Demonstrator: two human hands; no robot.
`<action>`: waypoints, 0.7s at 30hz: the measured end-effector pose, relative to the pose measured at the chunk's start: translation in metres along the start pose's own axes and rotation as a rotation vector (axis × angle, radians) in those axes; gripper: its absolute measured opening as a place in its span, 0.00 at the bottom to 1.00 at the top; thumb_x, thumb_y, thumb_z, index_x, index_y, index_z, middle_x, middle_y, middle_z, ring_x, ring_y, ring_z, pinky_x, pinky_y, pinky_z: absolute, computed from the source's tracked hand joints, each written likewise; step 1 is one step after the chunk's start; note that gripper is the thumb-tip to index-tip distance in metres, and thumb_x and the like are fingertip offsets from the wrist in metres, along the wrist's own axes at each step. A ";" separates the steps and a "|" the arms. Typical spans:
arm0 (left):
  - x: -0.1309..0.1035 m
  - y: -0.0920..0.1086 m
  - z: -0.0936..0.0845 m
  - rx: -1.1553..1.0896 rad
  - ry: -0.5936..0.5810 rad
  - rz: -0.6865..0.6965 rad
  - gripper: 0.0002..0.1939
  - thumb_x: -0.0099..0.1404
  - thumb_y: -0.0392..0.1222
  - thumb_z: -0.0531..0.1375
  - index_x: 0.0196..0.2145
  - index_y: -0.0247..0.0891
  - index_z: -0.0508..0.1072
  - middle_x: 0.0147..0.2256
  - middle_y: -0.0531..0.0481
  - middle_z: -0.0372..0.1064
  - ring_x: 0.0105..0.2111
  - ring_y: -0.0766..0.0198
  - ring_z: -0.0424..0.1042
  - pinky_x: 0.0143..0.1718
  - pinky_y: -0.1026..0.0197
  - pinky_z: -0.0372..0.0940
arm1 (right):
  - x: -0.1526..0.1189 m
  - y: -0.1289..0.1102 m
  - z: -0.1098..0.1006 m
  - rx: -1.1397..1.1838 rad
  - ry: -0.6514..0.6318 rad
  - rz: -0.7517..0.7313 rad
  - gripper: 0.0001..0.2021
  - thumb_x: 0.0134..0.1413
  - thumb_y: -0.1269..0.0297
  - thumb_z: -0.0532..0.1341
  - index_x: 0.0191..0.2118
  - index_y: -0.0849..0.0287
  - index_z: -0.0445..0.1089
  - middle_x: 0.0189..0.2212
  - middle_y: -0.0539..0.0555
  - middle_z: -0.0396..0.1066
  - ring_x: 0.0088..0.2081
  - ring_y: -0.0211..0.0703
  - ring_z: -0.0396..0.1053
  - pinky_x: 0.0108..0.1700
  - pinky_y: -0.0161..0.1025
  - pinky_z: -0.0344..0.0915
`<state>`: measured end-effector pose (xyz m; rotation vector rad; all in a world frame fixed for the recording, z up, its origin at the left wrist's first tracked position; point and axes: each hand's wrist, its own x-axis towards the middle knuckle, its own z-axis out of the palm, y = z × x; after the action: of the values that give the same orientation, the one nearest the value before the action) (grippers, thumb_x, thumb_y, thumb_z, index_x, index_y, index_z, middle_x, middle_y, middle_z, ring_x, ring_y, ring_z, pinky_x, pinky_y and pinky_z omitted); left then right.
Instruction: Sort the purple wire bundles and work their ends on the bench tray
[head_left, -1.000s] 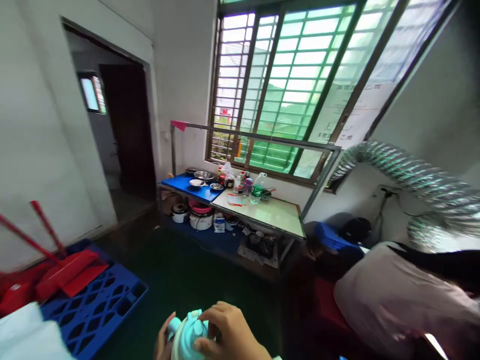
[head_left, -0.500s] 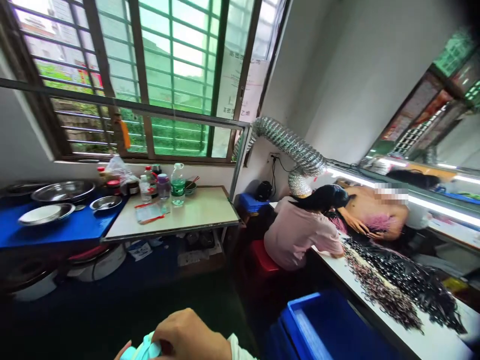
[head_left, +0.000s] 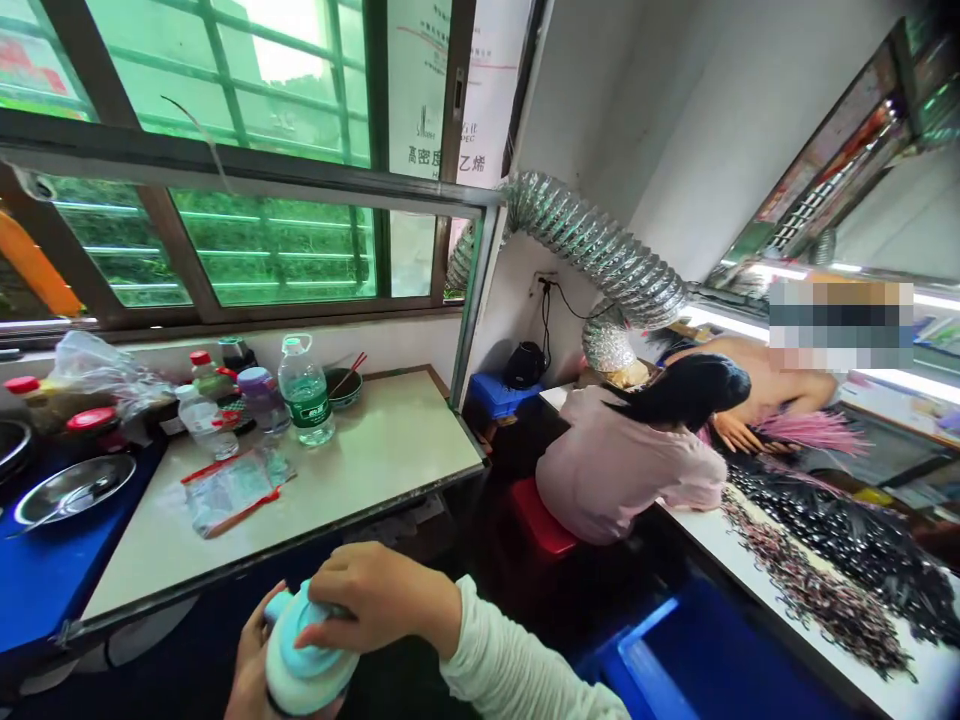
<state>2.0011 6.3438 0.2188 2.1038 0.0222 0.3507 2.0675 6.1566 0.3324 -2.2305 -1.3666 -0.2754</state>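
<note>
A white vessel with a light-blue lid [head_left: 309, 655] is at the bottom of the view, held between both hands. My left hand [head_left: 253, 655] wraps round its left side, fingers partly hidden behind it. Over the top, my right hand [head_left: 367, 600] grips the lid with bent fingers; a pale sleeve covers that wrist. Beyond the hands stands a cream table [head_left: 390, 440] bearing a clear plastic pouch with red edging [head_left: 232, 490] and a large water bottle with a green label [head_left: 307, 395].
Smaller bottles [head_left: 262, 400] and a bowl [head_left: 345, 388] stand near the window. A person in pink [head_left: 615, 460] sits on a red stool [head_left: 541, 515]; another person sits opposite. Blue crates [head_left: 697, 650] lie lower right, beside a worktable with dark strands. A metal post [head_left: 472, 300] rises at the table's corner.
The view has moved closer to the cream table. Both hands and the lidded vessel have come up further into view, with the right hand still on the lid.
</note>
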 end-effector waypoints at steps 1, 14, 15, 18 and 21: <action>0.020 0.003 0.004 -0.010 -0.027 0.089 0.38 0.35 0.58 0.67 0.46 0.48 0.67 0.59 0.47 0.54 0.55 0.37 0.62 0.54 0.37 0.61 | 0.005 0.013 -0.005 0.016 0.015 0.052 0.20 0.60 0.46 0.53 0.29 0.59 0.65 0.26 0.50 0.68 0.31 0.37 0.65 0.35 0.32 0.59; 0.241 -0.005 0.021 -0.198 -0.565 0.336 0.46 0.37 0.49 0.73 0.55 0.40 0.66 0.59 0.39 0.50 0.62 0.37 0.48 0.61 0.39 0.50 | 0.100 0.114 -0.044 -0.043 0.152 0.688 0.20 0.60 0.46 0.55 0.28 0.60 0.65 0.23 0.47 0.63 0.25 0.34 0.58 0.29 0.34 0.52; 0.252 -0.005 0.022 -0.212 -0.607 0.344 0.47 0.36 0.49 0.73 0.56 0.40 0.66 0.58 0.39 0.50 0.62 0.37 0.48 0.61 0.40 0.50 | 0.105 0.119 -0.044 -0.037 0.148 0.694 0.20 0.60 0.47 0.55 0.28 0.60 0.65 0.23 0.47 0.63 0.25 0.34 0.58 0.30 0.34 0.52; 0.277 -0.011 0.025 -0.253 -0.714 0.371 0.49 0.35 0.50 0.73 0.56 0.40 0.65 0.58 0.40 0.50 0.62 0.38 0.48 0.62 0.42 0.50 | 0.111 0.134 -0.048 0.046 0.101 0.642 0.18 0.62 0.50 0.53 0.31 0.60 0.67 0.25 0.49 0.65 0.28 0.36 0.60 0.32 0.34 0.56; 0.291 -0.017 0.032 -0.289 -0.760 0.371 0.49 0.36 0.50 0.73 0.57 0.40 0.65 0.58 0.40 0.48 0.61 0.41 0.51 0.62 0.44 0.50 | 0.108 0.150 -0.054 0.121 0.060 0.599 0.18 0.61 0.49 0.54 0.45 0.59 0.68 0.34 0.52 0.69 0.35 0.40 0.65 0.40 0.36 0.61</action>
<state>2.2908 6.3711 0.2586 1.8248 -0.8208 -0.2369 2.2547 6.1577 0.3772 -2.3803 -0.6162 -0.0422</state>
